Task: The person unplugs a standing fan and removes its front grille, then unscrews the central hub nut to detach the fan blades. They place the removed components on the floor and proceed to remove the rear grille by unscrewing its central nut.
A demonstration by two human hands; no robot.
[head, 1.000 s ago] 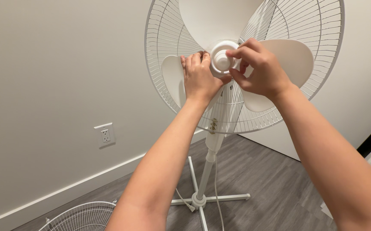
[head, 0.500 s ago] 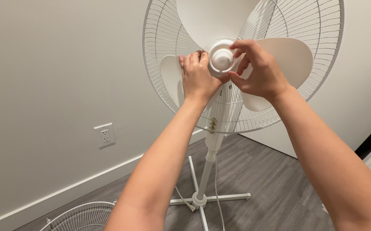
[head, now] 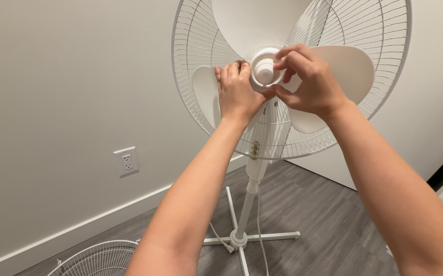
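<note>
Since half a second ago the right hand [head: 310,84] has rolled slightly, fingers pinching the round white plastic blade cap [head: 265,70] from its right. The left hand [head: 237,94], fingers pressed together, seemingly braces the white plastic fan blade [head: 204,94] left of it.

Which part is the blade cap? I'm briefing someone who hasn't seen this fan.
Find the white pedestal fan by the wall, its rear grille open at the front. At the centre where the three blades meet sits the round white cap, between the left hand and right hand; it alone is a small knob.
</note>
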